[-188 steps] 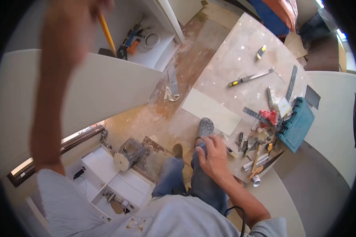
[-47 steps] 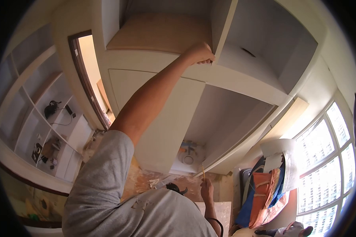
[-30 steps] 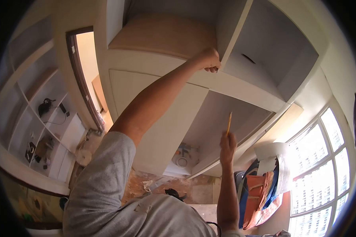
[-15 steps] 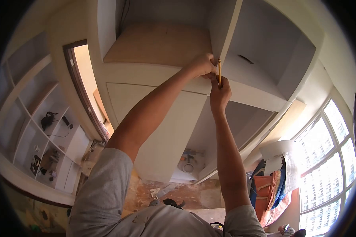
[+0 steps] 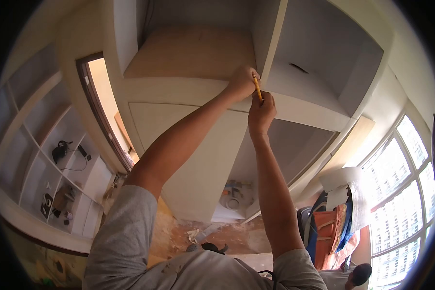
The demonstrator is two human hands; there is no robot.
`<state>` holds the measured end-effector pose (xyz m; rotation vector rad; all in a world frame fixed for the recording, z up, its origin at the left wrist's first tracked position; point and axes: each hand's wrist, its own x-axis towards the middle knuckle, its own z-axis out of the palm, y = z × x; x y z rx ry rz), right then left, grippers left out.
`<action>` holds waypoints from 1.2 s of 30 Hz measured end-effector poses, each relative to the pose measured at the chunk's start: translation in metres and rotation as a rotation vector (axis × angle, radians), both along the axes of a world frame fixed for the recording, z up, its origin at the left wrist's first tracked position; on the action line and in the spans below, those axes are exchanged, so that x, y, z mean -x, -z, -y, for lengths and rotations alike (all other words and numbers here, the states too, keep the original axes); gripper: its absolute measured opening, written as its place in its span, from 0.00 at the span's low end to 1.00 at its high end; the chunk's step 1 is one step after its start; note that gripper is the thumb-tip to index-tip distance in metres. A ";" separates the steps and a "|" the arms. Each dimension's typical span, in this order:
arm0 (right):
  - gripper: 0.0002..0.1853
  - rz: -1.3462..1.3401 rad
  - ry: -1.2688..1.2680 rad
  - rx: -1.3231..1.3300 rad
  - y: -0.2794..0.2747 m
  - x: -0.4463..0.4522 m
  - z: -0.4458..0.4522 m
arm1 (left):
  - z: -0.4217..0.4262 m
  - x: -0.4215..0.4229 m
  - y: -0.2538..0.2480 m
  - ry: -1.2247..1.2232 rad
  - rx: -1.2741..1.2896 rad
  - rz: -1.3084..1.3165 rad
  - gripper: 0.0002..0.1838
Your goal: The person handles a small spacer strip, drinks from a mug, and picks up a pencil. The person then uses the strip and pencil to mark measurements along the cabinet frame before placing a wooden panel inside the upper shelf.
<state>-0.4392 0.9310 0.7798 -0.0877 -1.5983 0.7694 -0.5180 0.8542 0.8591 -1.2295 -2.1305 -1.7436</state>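
Note:
My right hand (image 5: 262, 115) is closed, with a yellow pencil (image 5: 257, 88) sticking up out of its fingers, tilted to the left. Just above and left of it, my left hand (image 5: 242, 83) is closed at the front rail (image 5: 188, 88) of a cream cabinet, by the foot of its upright divider (image 5: 273, 46). Whatever the left fingers hold is hidden behind the hand and pencil. Below the left forearm is a flat cream door panel (image 5: 186, 154); to its right, the lower compartment (image 5: 295, 145) is open.
White shelving (image 5: 31, 154) with a cable and small items stands left, beside a doorway (image 5: 104, 92). An orange bag (image 5: 325, 229) and other goods sit right, near a bright window (image 5: 398, 198). Another person (image 5: 355, 276) is at the lower right. Debris lies on the floor (image 5: 232, 237).
Both hands have shifted slightly left. The pencil has gone from nearly upright to leaning left. More of the other person shows at the lower right.

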 end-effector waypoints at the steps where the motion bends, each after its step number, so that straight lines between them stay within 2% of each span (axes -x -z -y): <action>1: 0.10 -0.006 0.002 0.006 0.002 0.002 -0.002 | -0.002 0.004 0.003 0.027 -0.065 -0.014 0.11; 4: 0.09 -0.012 -0.016 -0.021 0.000 0.003 -0.003 | 0.002 0.004 -0.002 0.056 -0.090 0.095 0.10; 6: 0.09 -0.078 -0.040 -0.042 -0.001 0.003 0.000 | 0.003 0.011 -0.005 0.081 -0.051 0.052 0.09; 9: 0.07 -0.020 -0.080 -0.035 -0.005 -0.003 0.004 | 0.002 0.014 -0.011 0.109 0.020 0.028 0.08; 11: 0.07 0.016 -0.041 -0.027 -0.004 -0.002 0.002 | 0.003 0.013 -0.013 0.112 0.055 0.039 0.08; 14: 0.07 0.029 0.018 -0.037 -0.003 0.004 0.000 | 0.002 0.002 -0.011 0.133 -0.027 0.109 0.08; 16: 0.06 0.009 0.037 -0.050 -0.002 0.007 0.001 | 0.003 -0.007 -0.012 -0.031 0.022 0.013 0.09; 20: 0.04 0.021 0.075 0.001 -0.001 0.008 0.009 | 0.004 -0.006 -0.013 -0.030 0.044 0.005 0.09; 22: 0.04 0.026 0.083 0.018 0.000 0.008 0.010 | 0.006 -0.011 -0.016 0.013 0.066 0.144 0.09; 24: 0.03 -0.048 0.106 -0.010 0.000 0.009 0.011 | 0.006 -0.009 -0.014 0.013 0.043 0.173 0.09; 29: 0.02 -0.001 0.098 0.033 -0.003 0.004 0.015 | 0.005 -0.014 -0.017 0.005 -0.014 0.281 0.10; 31: 0.02 0.013 0.107 0.023 -0.003 0.004 0.013 | 0.007 -0.013 -0.025 -0.013 0.097 0.287 0.10; 36: 0.05 -0.033 0.099 -0.032 0.000 0.008 0.008 | 0.018 -0.004 -0.039 0.083 0.175 0.355 0.11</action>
